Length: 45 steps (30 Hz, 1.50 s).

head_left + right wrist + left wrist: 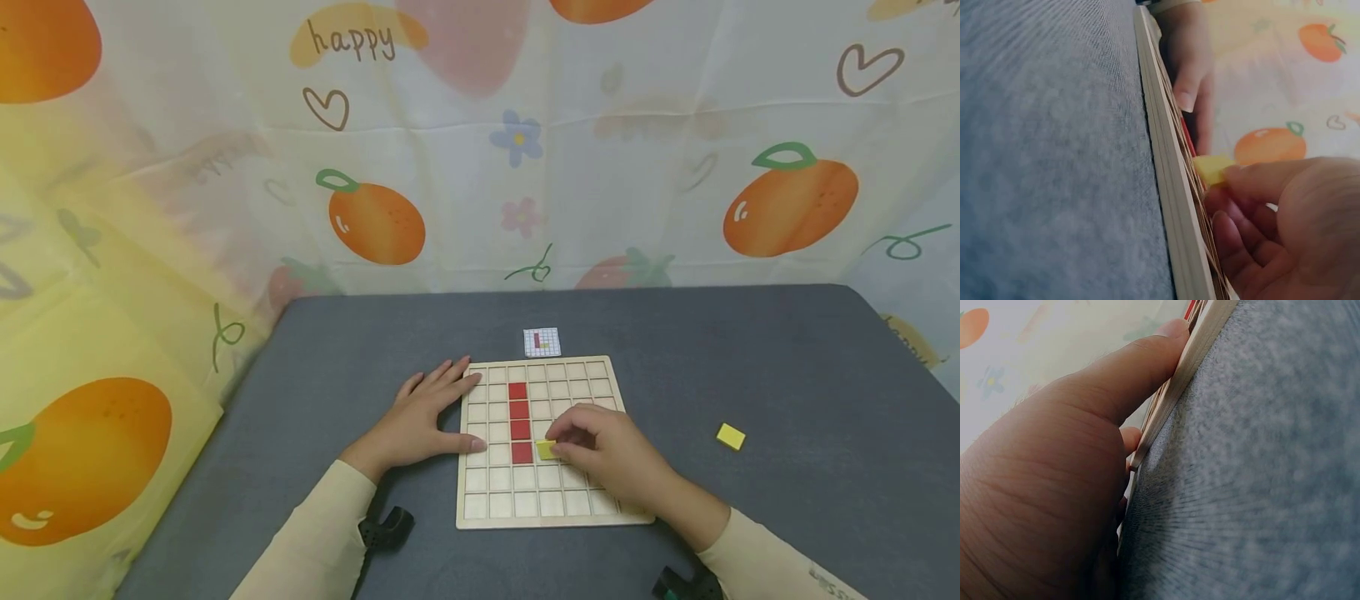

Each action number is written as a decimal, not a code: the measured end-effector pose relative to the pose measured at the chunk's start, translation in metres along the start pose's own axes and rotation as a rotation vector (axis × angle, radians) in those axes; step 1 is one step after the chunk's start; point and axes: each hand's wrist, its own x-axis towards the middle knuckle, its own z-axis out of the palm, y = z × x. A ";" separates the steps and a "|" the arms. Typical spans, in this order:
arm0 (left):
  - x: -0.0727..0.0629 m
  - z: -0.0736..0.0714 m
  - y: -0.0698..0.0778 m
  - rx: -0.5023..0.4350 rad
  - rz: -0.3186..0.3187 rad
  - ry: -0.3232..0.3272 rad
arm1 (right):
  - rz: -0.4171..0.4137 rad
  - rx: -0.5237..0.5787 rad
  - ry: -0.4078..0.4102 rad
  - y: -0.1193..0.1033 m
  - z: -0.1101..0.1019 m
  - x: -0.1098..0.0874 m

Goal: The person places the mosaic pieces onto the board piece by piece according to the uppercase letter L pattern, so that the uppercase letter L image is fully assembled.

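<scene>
A wooden grid board [555,504] lies flat on the table, with several red square tiles [519,409] in one column of its cells. My right hand [618,450] pinches a yellow square tile [546,450] between thumb and fingers, just right of the lowest red tile. In the right wrist view that yellow tile [1213,169] is tilted at the board's surface; whether it touches the cell I cannot tell. My left hand [416,421] rests on the board's left edge, fingers spread and thumb [1147,365] laid over the rim.
Another yellow tile [731,437] lies on the dark grey table [360,333] to the right of the board. A small pattern card [542,342] with a red and yellow design sits behind the board. A fruit-printed cloth [465,208] hangs behind the table.
</scene>
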 end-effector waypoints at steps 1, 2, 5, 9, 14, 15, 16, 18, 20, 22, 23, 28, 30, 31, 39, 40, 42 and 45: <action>0.000 0.000 0.000 0.000 0.001 0.001 | 0.006 -0.013 0.001 -0.001 0.001 0.000; 0.000 0.000 0.000 0.001 0.002 0.001 | 0.019 -0.024 0.001 -0.002 0.001 0.000; 0.000 -0.001 0.000 0.001 0.004 0.001 | 0.038 -0.039 -0.003 -0.004 0.001 0.001; 0.000 0.000 0.000 -0.001 0.003 0.002 | 0.026 -0.051 -0.012 -0.004 0.002 0.000; 0.000 0.001 -0.001 0.002 -0.004 0.003 | 0.000 -0.069 -0.011 -0.003 0.002 -0.002; 0.000 0.001 -0.001 0.003 -0.004 0.004 | -0.002 -0.069 -0.014 -0.003 0.002 -0.002; 0.000 0.001 -0.001 0.003 -0.004 0.003 | -0.007 -0.066 -0.019 -0.003 0.002 -0.003; 0.000 0.001 -0.001 0.004 -0.001 0.004 | -0.014 -0.060 -0.028 -0.002 0.001 -0.004; 0.000 0.002 -0.001 0.005 0.000 0.004 | -0.021 -0.048 -0.039 -0.002 0.001 -0.004; 0.000 0.002 -0.001 0.006 0.000 0.006 | -0.025 -0.041 -0.048 -0.001 0.001 -0.004; 0.000 0.002 -0.001 0.006 -0.001 0.005 | -0.024 -0.039 -0.051 -0.001 0.001 -0.004; 0.000 0.001 -0.001 0.001 -0.004 0.003 | 0.022 0.026 -0.075 0.000 -0.002 -0.003; 0.000 0.001 -0.001 0.000 -0.003 0.003 | 0.054 0.102 -0.095 0.000 -0.005 -0.003; 0.000 0.001 -0.001 0.001 -0.002 0.003 | 0.071 0.144 -0.103 -0.001 -0.007 -0.003; 0.000 0.000 -0.001 -0.004 0.002 0.003 | 0.130 0.409 -0.116 -0.006 -0.026 -0.002; 0.000 0.001 -0.001 -0.002 0.001 0.003 | 0.134 0.422 -0.111 -0.005 -0.029 -0.003; 0.000 0.001 -0.001 -0.001 0.000 0.004 | 0.140 0.441 -0.099 -0.005 -0.034 -0.004; 0.000 0.002 -0.001 0.003 -0.002 0.005 | 0.137 0.455 -0.084 -0.002 -0.043 -0.008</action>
